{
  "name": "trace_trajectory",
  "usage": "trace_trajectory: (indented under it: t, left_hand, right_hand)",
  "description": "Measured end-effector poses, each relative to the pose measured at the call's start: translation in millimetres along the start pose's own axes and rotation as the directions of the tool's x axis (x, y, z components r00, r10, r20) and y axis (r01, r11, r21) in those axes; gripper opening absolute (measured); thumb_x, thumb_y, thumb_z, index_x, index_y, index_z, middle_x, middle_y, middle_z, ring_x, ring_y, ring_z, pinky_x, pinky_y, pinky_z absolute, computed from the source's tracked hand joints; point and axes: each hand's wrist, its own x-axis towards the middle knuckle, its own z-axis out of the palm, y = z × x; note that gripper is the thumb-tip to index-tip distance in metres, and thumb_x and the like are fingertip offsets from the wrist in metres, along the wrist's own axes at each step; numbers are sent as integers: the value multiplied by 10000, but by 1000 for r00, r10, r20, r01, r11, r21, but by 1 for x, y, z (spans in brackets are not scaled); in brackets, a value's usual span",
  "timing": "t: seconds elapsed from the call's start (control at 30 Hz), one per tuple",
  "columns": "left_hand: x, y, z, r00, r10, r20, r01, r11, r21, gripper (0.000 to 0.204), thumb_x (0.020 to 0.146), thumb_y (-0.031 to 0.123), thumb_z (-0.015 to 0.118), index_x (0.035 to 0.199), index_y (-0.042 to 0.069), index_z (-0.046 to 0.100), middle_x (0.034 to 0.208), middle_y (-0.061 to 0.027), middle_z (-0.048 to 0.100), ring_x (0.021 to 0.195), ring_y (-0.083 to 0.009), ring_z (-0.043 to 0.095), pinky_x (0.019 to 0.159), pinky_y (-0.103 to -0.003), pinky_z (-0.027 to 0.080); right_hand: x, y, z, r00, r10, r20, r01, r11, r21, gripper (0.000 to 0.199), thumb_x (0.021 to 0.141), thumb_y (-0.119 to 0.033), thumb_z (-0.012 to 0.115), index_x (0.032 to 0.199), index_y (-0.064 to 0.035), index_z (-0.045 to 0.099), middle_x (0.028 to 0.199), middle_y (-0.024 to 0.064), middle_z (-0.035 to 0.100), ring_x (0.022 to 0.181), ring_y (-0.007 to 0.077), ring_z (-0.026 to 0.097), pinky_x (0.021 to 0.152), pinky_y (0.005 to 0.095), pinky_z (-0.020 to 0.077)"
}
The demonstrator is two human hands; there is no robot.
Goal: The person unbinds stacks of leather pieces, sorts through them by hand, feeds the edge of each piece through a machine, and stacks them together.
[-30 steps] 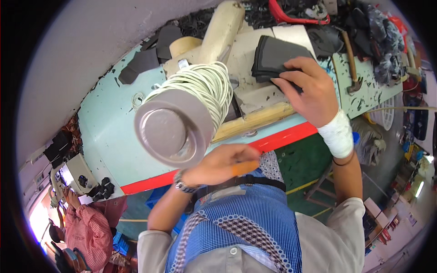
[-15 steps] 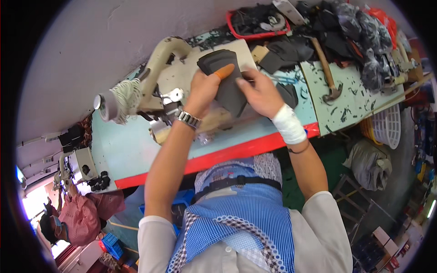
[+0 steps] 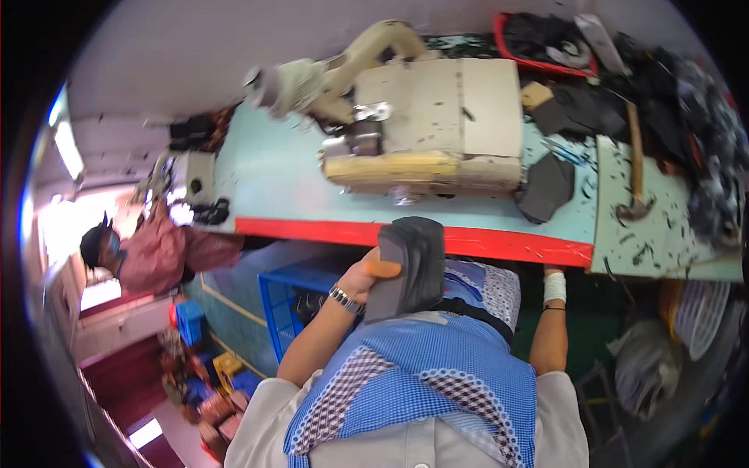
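Observation:
A stack of dark grey and black flat cut pieces (image 3: 417, 261) is upright in front of my apron, near the table's front edge. My left hand (image 3: 365, 279) is closed on its left side, with an orange-covered thumb pressed over the face. My right hand (image 3: 554, 271) is down at the red table edge on the right, its wrist wrapped in white; the fingers are hidden beneath the edge. Across the table from me is a cream sewing machine (image 3: 437, 109). Another dark grey piece (image 3: 548, 187) lies just right of the machine.
A hammer (image 3: 636, 160) lies on a pale green board (image 3: 679, 242) among black scraps. Blue-handled scissors (image 3: 563, 151) and a red basket (image 3: 538, 64) are at the back right. Below the table are a blue crate (image 3: 273, 312) and a white basket (image 3: 702, 316). A co-worker (image 3: 156, 249) sits at the far left.
My left hand has brought the stack from over the machine down towards my body. My right hand has let go of it and dropped to the table's edge. The view has shifted left.

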Motion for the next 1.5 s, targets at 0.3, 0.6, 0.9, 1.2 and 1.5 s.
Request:
trace_trajectory:
  t: [0.3, 0.6, 0.9, 1.2, 1.5]
  left_hand:
    - [-31, -30, -11, 959, 130, -251, -188, 956, -223, 670, 757, 206, 797, 1314, -21, 501, 1252, -165, 603, 1109, -280, 621, 969, -435, 503]
    - [-34, -60, -15, 932, 352, -86, -358, 859, -365, 567, 805, 125, 737, 1312, 15, 507, 1247, -120, 601, 1148, -243, 591, 1020, -426, 461]
    - [-12, -56, -2, 929, 352, -112, -367, 917, -159, 420, 875, 106, 674, 1261, 25, 530, 1192, -86, 610, 1074, -186, 617, 930, -352, 520]
    - [-22, -64, -19, 850, 514, -116, -526, 823, -214, 484, 931, 257, 598, 1331, 14, 475, 1262, -159, 575, 1140, -275, 593, 1034, -443, 444]
    - [22, 5, 38, 878, 93, 470, 182, 843, -506, 519, 978, 258, 498, 1392, -38, 396, 1303, -230, 553, 1158, -306, 600, 990, -440, 500]
  right_hand:
    - [23, -64, 34, 923, -116, 367, 223, 938, -265, 378, 844, -273, 660, 1122, -17, 648, 1021, 170, 700, 952, 366, 655, 880, 396, 512]
    - [22, -238, -103, 814, 423, 398, -496, 863, 98, 240, 908, -241, 646, 898, -6, 693, 712, 95, 672, 635, 169, 646, 599, 293, 517]
    - [132, -313, -43, 914, 339, 223, -347, 938, -4, 543, 717, -401, 812, 953, 65, 667, 779, 73, 659, 619, 175, 622, 498, 298, 464]
    - [131, -325, -80, 965, 40, 259, -16, 995, -96, 425, 654, -101, 812, 993, 50, 604, 927, 145, 678, 780, 244, 658, 709, 316, 521]
    - [26, -503, -94, 196, -844, 500, 943, 302, 140, 537, 721, -10, 660, 1234, -47, 504, 1410, 222, 418, 1285, 401, 458, 1104, 526, 335]
